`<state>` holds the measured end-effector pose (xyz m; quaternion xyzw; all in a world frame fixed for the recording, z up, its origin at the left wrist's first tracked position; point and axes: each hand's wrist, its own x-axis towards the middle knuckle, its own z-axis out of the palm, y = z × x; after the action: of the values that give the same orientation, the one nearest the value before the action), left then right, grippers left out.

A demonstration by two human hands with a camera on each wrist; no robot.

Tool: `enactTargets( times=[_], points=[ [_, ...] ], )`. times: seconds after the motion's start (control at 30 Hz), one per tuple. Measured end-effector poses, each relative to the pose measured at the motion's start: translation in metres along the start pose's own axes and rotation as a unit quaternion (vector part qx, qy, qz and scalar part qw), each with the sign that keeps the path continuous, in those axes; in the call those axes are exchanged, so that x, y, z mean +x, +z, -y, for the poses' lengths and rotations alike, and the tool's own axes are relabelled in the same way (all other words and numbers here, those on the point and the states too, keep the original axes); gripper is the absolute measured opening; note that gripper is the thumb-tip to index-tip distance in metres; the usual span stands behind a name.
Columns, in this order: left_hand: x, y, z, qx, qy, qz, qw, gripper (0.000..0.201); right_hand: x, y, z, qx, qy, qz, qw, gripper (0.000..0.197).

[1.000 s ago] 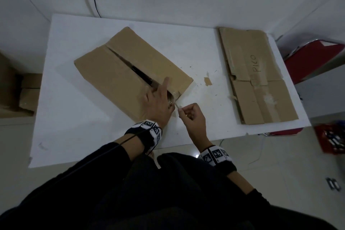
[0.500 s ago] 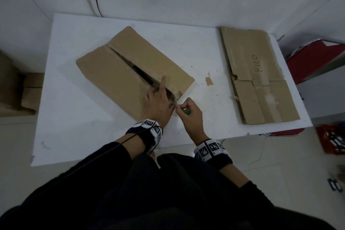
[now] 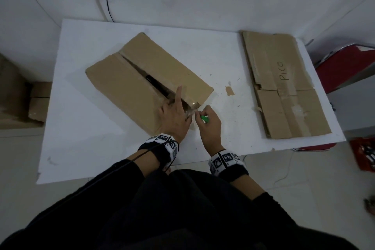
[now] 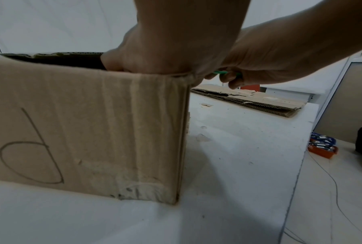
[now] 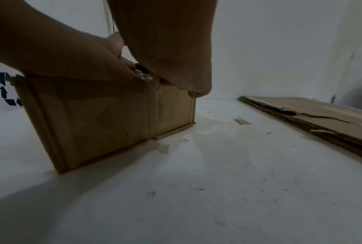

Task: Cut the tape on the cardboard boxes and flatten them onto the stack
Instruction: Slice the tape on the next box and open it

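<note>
Cardboard box [image 3: 142,79]: standing on worktop [image 3: 81,128], left of centre, top seam gaping | Left grip [image 3: 174,115]: clasps the box's near end, index finger straight along the seam | Right grip [image 3: 209,128]: clamped on green-handled cutter [image 3: 205,119], at the crumpled tape [image 3: 192,108] on that end | Flattened stack [image 3: 284,87]: worktop's right side, well apart.

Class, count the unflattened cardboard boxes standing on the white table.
1: the box mid-table, under the left hand. The flattened stack lies right of it; cardboard left of the table is unclear.
</note>
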<state>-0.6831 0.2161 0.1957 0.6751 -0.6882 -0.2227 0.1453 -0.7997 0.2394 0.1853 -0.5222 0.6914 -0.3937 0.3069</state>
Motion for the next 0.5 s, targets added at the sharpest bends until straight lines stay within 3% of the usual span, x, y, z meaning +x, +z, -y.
enactTargets(
  times=[0.2,0.27,0.33,0.43,0.5],
  points=[
    [-0.001,-0.002,0.000,0.010,0.004,-0.012,1.000,0.096,0.007,-0.035,-0.028,0.016,0.047,-0.065,0.997,0.028],
    [-0.001,-0.005,0.001,-0.043,-0.001,-0.018,0.999,0.104,0.013,-0.042,-0.028,0.029,0.091,-0.067,0.993,0.024],
    [0.001,-0.003,0.006,-0.164,0.006,-0.023,0.986,0.124,0.024,-0.043,-0.022,0.047,0.112,-0.065,0.991,0.020],
    [0.006,-0.004,0.010,-0.405,-0.036,-0.040,0.913,0.130,0.050,-0.038,-0.005,0.046,0.063,-0.083,0.993,0.007],
    [0.014,-0.017,0.006,-0.501,-0.139,-0.086,0.850,0.103,0.069,-0.032,0.006,0.044,0.027,-0.064,0.997,0.006]
  ],
)
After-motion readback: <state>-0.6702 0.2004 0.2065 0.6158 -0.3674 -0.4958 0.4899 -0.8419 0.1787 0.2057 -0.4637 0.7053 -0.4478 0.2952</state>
